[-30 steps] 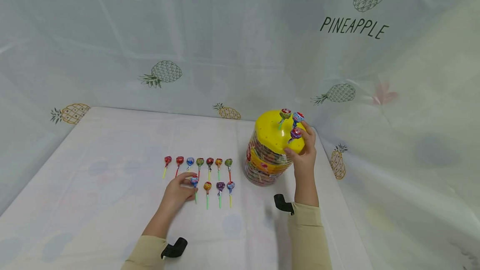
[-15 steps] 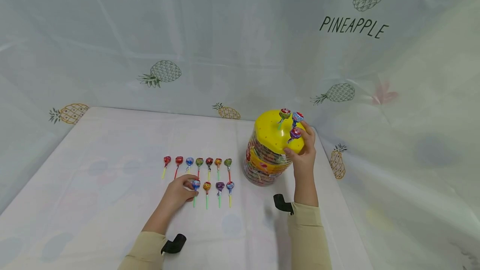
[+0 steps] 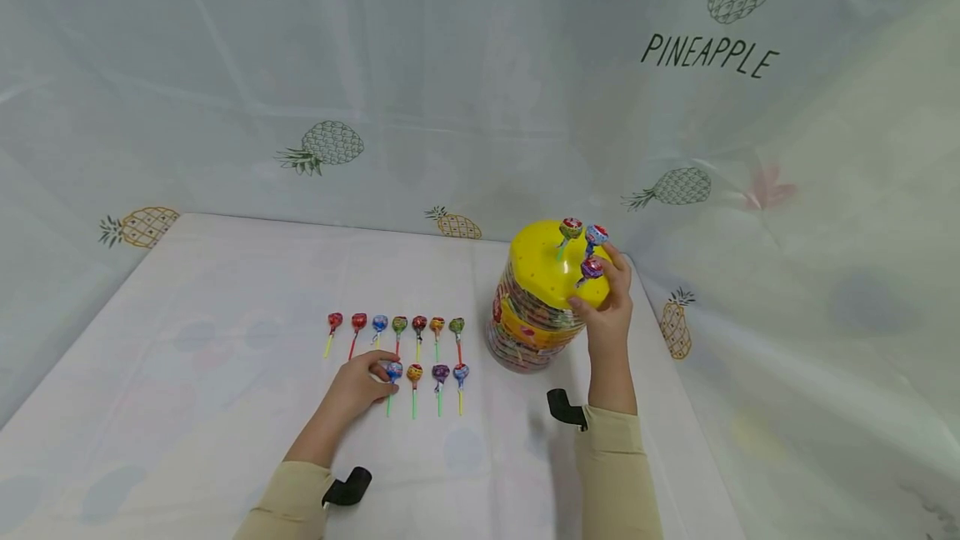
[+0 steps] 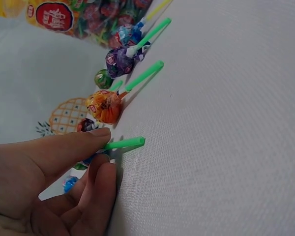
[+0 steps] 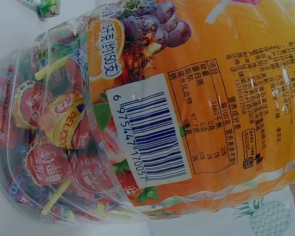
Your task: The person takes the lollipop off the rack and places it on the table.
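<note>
My left hand [image 3: 358,386] pinches a blue-wrapped lollipop [image 3: 394,371] with a green stick [image 4: 128,143] between thumb and fingers, low over the white tabletop. This lollipop is at the left end of the nearer row, beside an orange-yellow lollipop [image 3: 414,372]. On the right, a big clear candy jar [image 3: 517,332] with a yellow lid [image 3: 540,265] stands full of lollipops. My right hand [image 3: 609,307] grips the lid's right edge, its fingertips close by a purple lollipop [image 3: 592,268]. A blue lollipop [image 3: 596,235] and a green-red one [image 3: 571,228] also stick up from the lid.
Behind the nearer row lies a farther row of several lollipops, with a red one [image 3: 334,320] at its left end. A purple lollipop [image 3: 440,373] and a blue one [image 3: 461,372] finish the nearer row. A pineapple-print curtain [image 3: 480,107] hangs behind the table [image 3: 225,290].
The left hand has shifted the blue lollipop slightly right and toward me, into line with the nearer row. The right hand has stayed at the lid.
</note>
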The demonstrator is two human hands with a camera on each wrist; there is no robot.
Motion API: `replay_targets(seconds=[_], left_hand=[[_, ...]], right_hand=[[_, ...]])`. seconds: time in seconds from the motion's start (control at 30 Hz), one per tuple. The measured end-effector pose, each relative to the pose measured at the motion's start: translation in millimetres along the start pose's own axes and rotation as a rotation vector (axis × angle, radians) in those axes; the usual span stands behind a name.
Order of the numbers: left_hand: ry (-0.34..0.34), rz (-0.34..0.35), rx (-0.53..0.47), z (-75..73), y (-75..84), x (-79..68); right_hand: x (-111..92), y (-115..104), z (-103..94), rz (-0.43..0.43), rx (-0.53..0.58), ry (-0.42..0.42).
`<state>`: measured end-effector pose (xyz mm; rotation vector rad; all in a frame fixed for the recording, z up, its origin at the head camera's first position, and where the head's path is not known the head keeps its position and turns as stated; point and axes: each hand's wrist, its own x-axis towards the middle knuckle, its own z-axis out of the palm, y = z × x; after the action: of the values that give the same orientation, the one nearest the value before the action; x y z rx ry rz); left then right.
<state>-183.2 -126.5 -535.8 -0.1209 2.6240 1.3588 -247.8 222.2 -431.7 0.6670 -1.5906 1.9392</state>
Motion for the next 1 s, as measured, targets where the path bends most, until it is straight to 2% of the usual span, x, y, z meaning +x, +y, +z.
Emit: replay_targets(seconds=[0.47, 0.83, 1.0], left_hand=[[0.006, 0.05, 0.059, -0.4, -2.2, 0.3], [0.0, 0.027, 0.062, 2.7, -4.5, 0.8], [-0.003, 0.021, 0.045, -1.0, -4.2, -0.7]], right_hand=[[0.4, 3.9, -2.1, -0.025, 0.006, -0.006], [0.2, 4.5, -3.3, -0.033, 0.021, -0.017], [0.3, 4.3, -2.8, -0.033, 0.013, -0.017]])
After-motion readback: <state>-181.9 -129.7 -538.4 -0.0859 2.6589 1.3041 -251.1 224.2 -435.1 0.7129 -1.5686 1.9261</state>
